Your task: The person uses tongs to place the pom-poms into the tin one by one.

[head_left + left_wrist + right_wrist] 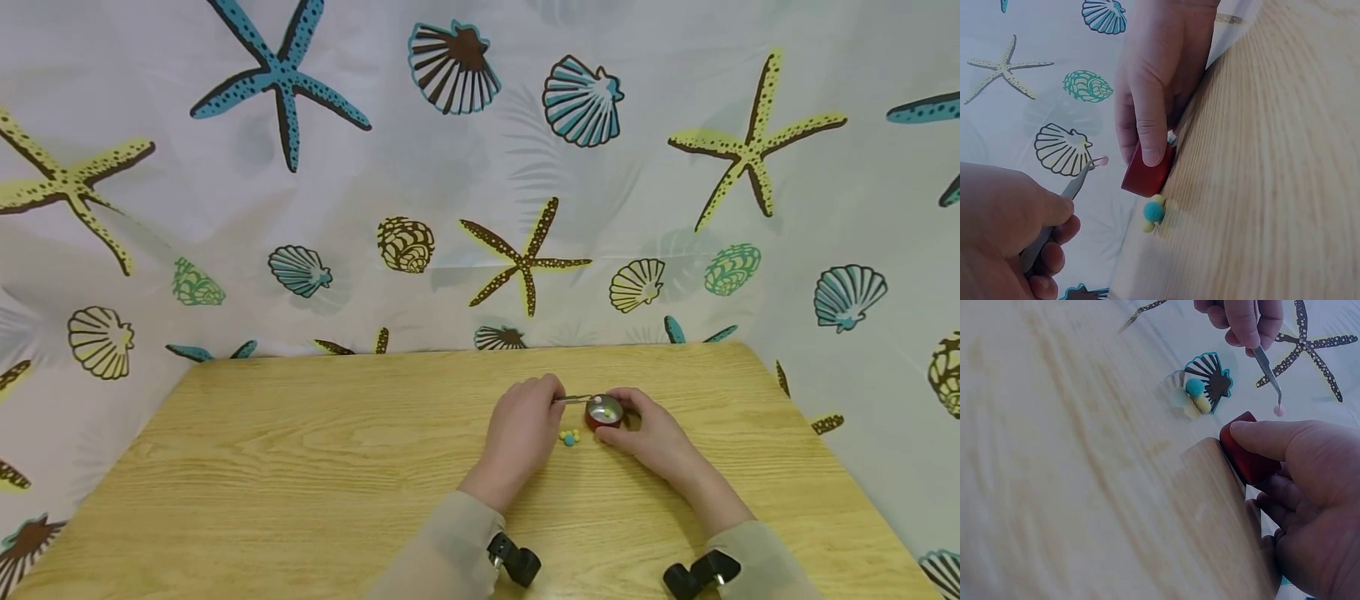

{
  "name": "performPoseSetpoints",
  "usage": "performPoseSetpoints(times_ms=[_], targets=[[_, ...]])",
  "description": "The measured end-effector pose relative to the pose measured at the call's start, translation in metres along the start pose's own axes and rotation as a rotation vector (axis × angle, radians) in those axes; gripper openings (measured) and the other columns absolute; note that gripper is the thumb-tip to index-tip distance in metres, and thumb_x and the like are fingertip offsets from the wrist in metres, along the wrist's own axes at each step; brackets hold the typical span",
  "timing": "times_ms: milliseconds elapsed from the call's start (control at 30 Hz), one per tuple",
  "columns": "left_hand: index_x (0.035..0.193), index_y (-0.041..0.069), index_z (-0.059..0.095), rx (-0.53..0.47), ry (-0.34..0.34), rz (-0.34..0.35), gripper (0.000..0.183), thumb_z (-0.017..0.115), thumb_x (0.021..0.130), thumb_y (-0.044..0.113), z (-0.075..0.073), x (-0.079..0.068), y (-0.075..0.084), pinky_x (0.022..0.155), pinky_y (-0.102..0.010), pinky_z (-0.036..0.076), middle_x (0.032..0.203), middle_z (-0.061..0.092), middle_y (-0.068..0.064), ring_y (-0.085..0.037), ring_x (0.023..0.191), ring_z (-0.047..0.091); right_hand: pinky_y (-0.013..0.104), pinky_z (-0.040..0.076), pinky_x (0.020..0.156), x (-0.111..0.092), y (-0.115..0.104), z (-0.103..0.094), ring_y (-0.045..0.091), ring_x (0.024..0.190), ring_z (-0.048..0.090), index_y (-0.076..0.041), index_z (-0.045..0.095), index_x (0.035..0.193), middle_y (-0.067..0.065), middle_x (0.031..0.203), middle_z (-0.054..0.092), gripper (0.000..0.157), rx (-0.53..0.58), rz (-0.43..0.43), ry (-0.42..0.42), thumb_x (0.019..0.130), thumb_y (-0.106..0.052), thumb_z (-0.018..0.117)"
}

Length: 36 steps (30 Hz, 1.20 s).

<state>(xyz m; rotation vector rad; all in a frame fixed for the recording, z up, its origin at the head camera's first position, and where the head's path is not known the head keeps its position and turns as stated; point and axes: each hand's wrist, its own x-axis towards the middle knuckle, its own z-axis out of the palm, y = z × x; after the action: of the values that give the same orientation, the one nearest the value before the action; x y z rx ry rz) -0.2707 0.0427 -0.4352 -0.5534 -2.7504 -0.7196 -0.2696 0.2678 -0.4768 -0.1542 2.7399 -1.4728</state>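
My left hand [520, 425] grips metal tweezers [1071, 187] whose bent tips pinch a tiny pink ball [1104, 160]. In the head view the ball appears over the mouth of a small round container [602, 414], red outside and silvery within; the left wrist view shows it beside and above the rim. Standing on the wooden table, the container is held between the thumb and fingers of my right hand [663, 442]. Something small and yellowish lies inside it. Just left of the container sit a blue ball [1154, 211] and several small yellow balls [576, 433].
The wooden table [300, 467] reaches back to a white cloth [450, 175] printed with starfish and shells, which also hangs at both sides. A black camera mount [514, 559] is strapped to the left sleeve, and another [701, 573] to the right.
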Motion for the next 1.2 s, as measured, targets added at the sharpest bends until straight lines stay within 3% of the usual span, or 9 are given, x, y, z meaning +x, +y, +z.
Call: performPoseSetpoints(times_ms=[333, 700, 1000, 1200], targets=[[0.112, 0.014, 0.073, 0.002, -0.034, -0.008, 0.005, 0.071, 0.111, 0.018, 0.011, 0.001, 0.000, 0.081, -0.036, 0.056, 0.097, 0.071, 0.000, -0.020, 0.088, 0.066, 0.062, 0.029, 0.127, 0.000, 0.000, 0.000, 0.040, 0.152, 0.047, -0.005, 0.055, 0.155, 0.018, 0.155, 0.060, 0.063, 0.014, 0.005, -0.002, 0.102, -0.024, 0.083], [0.107, 0.013, 0.072, 0.007, -0.014, 0.021, 0.005, 0.074, 0.109, 0.017, 0.016, -0.001, -0.001, 0.077, -0.037, 0.055, 0.093, 0.070, -0.001, -0.021, 0.084, 0.065, 0.062, 0.033, 0.125, -0.002, 0.000, 0.000, 0.040, 0.148, 0.051, -0.004, 0.056, 0.154, 0.019, 0.152, 0.062, 0.063, -0.008, -0.015, 0.007, 0.102, -0.025, 0.084], [0.106, 0.014, 0.073, -0.002, -0.002, -0.018, 0.005, 0.074, 0.109, 0.018, 0.009, -0.006, -0.006, 0.074, -0.035, 0.054, 0.091, 0.070, 0.001, -0.020, 0.083, 0.064, 0.063, 0.035, 0.123, -0.003, -0.001, 0.001, 0.040, 0.146, 0.052, -0.004, 0.056, 0.153, 0.019, 0.151, 0.063, 0.062, -0.011, -0.031, 0.008, 0.102, -0.024, 0.084], [0.105, 0.012, 0.073, 0.000, 0.042, -0.012, 0.005, 0.076, 0.107, 0.016, 0.000, -0.016, -0.021, 0.071, -0.036, 0.054, 0.091, 0.070, 0.000, -0.020, 0.080, 0.064, 0.063, 0.036, 0.123, -0.004, -0.002, 0.000, 0.042, 0.145, 0.053, -0.002, 0.057, 0.152, 0.021, 0.150, 0.063, 0.063, -0.016, -0.040, 0.011, 0.101, -0.024, 0.085]])
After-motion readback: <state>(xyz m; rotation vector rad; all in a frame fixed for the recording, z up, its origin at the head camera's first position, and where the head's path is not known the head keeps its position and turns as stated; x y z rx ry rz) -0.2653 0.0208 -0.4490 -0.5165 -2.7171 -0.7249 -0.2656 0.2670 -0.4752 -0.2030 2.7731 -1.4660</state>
